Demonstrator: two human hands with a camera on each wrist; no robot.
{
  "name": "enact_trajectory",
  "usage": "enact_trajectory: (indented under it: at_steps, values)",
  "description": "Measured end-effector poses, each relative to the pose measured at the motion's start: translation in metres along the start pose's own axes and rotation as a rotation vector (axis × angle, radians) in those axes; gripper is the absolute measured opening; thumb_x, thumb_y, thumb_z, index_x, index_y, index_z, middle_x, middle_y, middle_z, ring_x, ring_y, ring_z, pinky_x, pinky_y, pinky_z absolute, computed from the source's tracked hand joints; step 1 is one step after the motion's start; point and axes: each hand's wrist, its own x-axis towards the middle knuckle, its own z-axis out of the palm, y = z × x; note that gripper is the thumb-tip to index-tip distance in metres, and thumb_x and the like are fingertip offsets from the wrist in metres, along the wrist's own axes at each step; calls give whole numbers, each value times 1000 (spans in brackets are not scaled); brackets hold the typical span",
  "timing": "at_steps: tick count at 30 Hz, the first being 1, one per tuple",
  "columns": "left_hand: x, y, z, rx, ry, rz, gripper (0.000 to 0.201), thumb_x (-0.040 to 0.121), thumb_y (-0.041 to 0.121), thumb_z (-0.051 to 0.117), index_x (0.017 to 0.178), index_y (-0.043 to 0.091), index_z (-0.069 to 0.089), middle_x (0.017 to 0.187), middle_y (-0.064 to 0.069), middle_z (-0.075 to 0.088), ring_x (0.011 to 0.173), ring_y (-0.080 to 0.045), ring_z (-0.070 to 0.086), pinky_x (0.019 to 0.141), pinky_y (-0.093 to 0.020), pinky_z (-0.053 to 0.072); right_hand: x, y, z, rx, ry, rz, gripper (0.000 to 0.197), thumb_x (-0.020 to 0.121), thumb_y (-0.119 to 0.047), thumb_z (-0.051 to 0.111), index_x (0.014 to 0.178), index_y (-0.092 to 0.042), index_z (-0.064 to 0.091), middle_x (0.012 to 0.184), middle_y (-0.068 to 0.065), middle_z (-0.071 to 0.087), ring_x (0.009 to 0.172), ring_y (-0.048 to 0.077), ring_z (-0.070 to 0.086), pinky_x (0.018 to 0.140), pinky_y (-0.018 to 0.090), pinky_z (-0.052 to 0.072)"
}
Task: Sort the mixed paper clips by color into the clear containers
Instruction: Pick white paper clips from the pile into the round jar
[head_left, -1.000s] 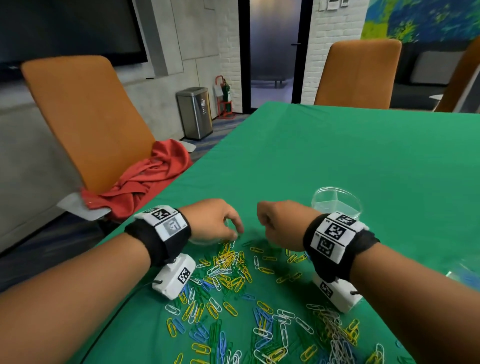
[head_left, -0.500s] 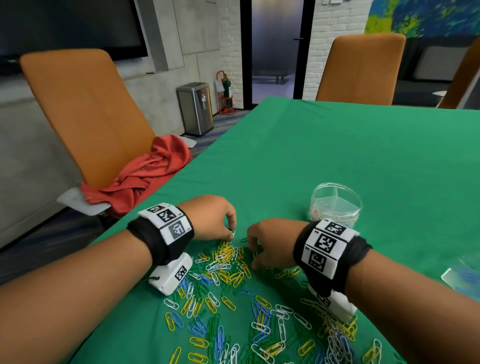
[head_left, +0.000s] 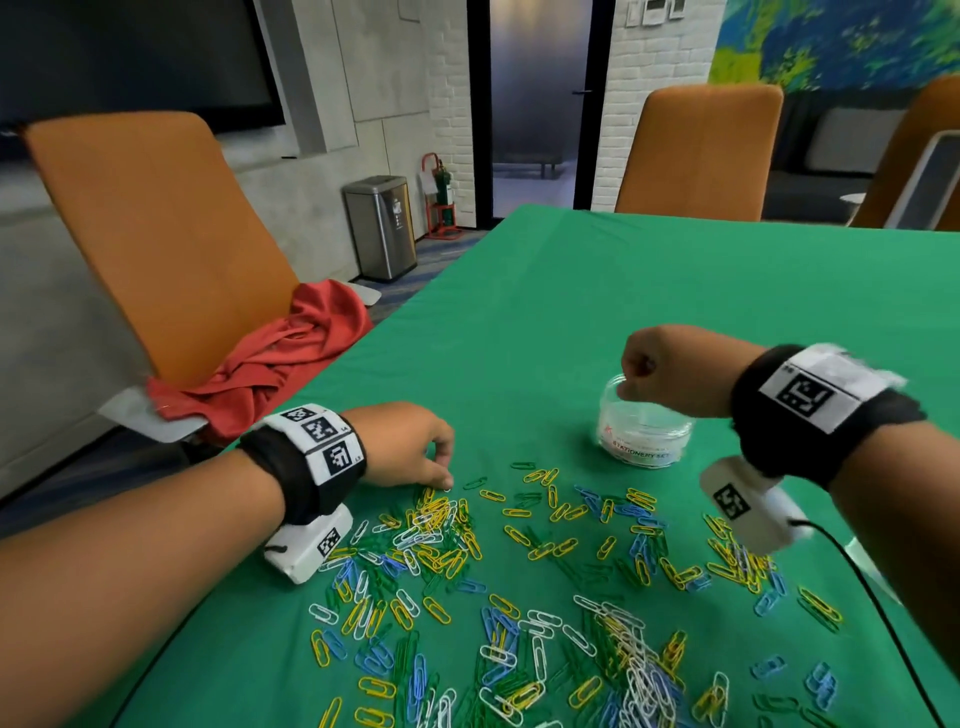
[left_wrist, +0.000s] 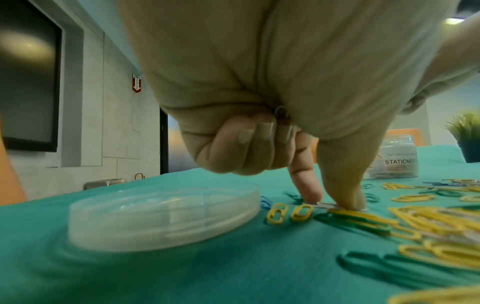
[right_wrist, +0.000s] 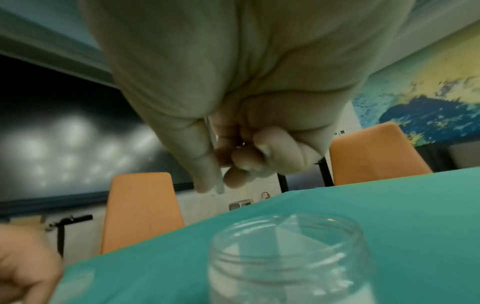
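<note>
Head view is showing the paper clips (head_left: 545, 582) lying scattered in yellow, green, blue and white across the green tablecloth (head_left: 649, 291), most of them unsorted. The right hand (head_left: 670, 369) is hovering over the open mouth of the clear jar (head_left: 644, 431), its thumb and forefinger pinching a pale clip (right_wrist: 220, 183), the other fingers curled in. The left hand (head_left: 410, 447) is pressing forefinger and thumb (left_wrist: 345, 191) onto a white clip (left_wrist: 324, 205) at the heap's edge, with more clips seemingly tucked under its curled fingers.

Risk: the jar is divided by inner walls into compartments, so a clip released off-centre is likely to be landing in the wrong one or striking the rim and bouncing out. The left hand's pinch may be dragging up neighbouring yellow clips tangled with it.

Contents: the jar's compartments cannot be read clearly. A shallow clear lid (left_wrist: 166, 218) is lying flat beside the left hand, apparently holding nothing.
</note>
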Motion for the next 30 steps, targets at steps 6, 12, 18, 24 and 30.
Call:
enact_trajectory:
  at_steps: [6,12,18,24,30]
  values:
    - [-1,1,-2,-35,-2,41,13,89,42,68,96,31,70,64,12,49,56,1,45,50,-18,27,8,14,6,-72,-38,28,16,85,-12,59,82,-27,59,81,-9,58,81,18,56,71,24,40]
    - [-4,3,-4,27,-21,48,17,81,44,76,97,38,74,68,18,51,66,-1,51,59,-22,35,1,8,13,-102,-77,2,27,85,-10,54,84,-36,62,92,-13,66,90,19,63,78,29,52]
    - [-2,8,-10,48,-76,90,11,85,38,70,89,28,67,71,11,55,64,-2,52,60,-23,42,-7,18,2,-124,16,28,44,83,-22,64,125,-36,59,126,-6,61,110,19,60,90,31,49]
    - [36,51,-45,-210,144,145,8,91,28,68,93,20,68,62,12,46,51,8,46,48,-11,29,-6,36,17,-138,-161,147,84,75,-46,78,147,-29,39,144,-3,52,129,21,51,106,35,42]
    - [92,124,-61,-191,251,225,10,93,28,64,101,21,69,80,9,52,73,-9,49,65,-21,33,-6,38,18,-102,-116,160,81,72,-49,79,144,-35,44,139,-6,56,123,20,55,99,31,46]
